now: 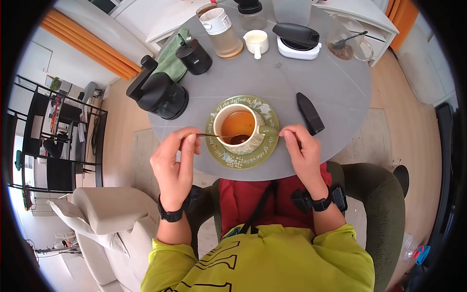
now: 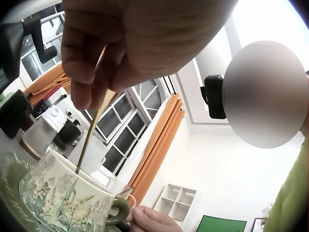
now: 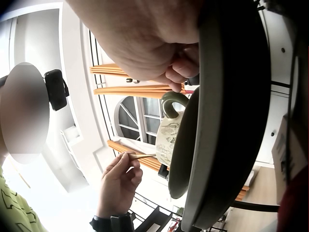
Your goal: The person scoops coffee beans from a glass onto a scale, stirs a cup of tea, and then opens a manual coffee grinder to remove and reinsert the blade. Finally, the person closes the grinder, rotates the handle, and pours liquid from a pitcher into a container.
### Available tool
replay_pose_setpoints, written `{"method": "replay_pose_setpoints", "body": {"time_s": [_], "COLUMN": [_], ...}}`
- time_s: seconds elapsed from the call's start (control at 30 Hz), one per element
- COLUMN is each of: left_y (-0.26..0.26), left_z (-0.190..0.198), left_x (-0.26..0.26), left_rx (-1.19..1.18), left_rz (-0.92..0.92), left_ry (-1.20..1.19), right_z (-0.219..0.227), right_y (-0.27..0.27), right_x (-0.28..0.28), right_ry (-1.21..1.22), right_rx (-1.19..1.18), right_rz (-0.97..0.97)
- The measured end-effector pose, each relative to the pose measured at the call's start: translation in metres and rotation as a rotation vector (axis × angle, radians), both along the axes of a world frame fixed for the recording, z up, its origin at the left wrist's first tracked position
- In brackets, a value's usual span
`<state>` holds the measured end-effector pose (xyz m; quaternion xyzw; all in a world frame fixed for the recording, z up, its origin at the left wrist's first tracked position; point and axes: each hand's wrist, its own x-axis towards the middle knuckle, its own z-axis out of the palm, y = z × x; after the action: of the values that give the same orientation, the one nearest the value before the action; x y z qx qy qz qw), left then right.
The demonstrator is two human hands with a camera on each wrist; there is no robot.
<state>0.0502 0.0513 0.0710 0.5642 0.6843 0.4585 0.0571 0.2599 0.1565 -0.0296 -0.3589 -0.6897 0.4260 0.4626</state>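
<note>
Spoon (image 1: 210, 135) in cup (image 1: 244, 148), saucer (image 1: 266, 152) near table edge (image 1: 243, 179)

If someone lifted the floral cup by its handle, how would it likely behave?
The cup looks rigid and probably ceramic, so likely breakable if knocked. The amber liquid inside would probably add weight and slosh if tilted. With its handle on one side, it may tip away from the grip.

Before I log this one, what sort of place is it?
Probably a living room in a home: a cream sofa beside the round table, orange curtains, and black shelving against the wall.
</note>
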Motion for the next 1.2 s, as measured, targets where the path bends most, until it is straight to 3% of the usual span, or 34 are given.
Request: {"method": "replay_pose_setpoints", "body": {"time_s": [0.27, 0.57, 0.93, 1.2], "left_y": [0.017, 0.006, 0.005, 0.022], "left_z": [-0.010, -0.005, -0.012, -0.016], "left_x": [0.003, -0.007, 0.001, 0.002], "left_rx": [0.054, 0.047, 0.023, 0.098], "left_rz": [-0.037, 0.106, -0.031, 0.007], "left_ry": [-0.041, 0.161, -0.157, -0.088], "right_z": [0.002, -0.003, 0.000, 0.002], "right_y": [0.000, 0.000, -0.001, 0.000], "right_x": [0.000, -0.001, 0.000, -0.001], "right_ry": [-0.016, 0.022, -0.022, 0.001], "right_rx": [-0.023, -0.048, 0.017, 0.012], "right_rz": [0.000, 0.013, -0.026, -0.002]}}
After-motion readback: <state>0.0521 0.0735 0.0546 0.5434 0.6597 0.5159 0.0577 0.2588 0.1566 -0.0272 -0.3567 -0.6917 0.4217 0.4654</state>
